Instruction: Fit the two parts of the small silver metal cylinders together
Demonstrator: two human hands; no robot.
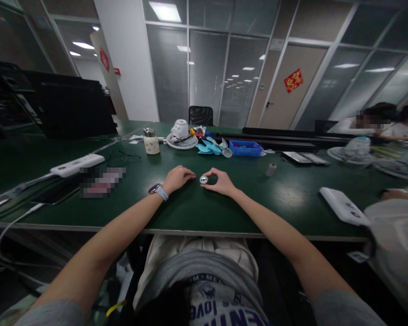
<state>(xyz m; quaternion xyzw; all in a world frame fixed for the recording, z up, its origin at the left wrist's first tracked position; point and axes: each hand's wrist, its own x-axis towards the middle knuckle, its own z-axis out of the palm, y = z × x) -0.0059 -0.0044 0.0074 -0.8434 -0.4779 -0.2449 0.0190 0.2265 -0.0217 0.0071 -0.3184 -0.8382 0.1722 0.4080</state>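
Observation:
My right hand [221, 182] curls round a small round metal motor [204, 180], its thumb and fingertips closed on the rim. The motor's silver end, with dark holes, faces me just above the green table. To its left is my left hand [177, 178], with a watch on the wrist. Its fingers bend inward and come together at the tips, a short gap from the motor. Whether anything tiny is between them cannot be made out. A second small metal cylinder [271, 170] stands on the table to the right of my hands.
Behind my hands are a cream bottle [152, 144], a white fan [181, 136], light-blue fan blades [209, 146] and a blue basket [245, 148]. White power strips lie left [77, 165] and right [343, 206]. A person in white sits close on the right.

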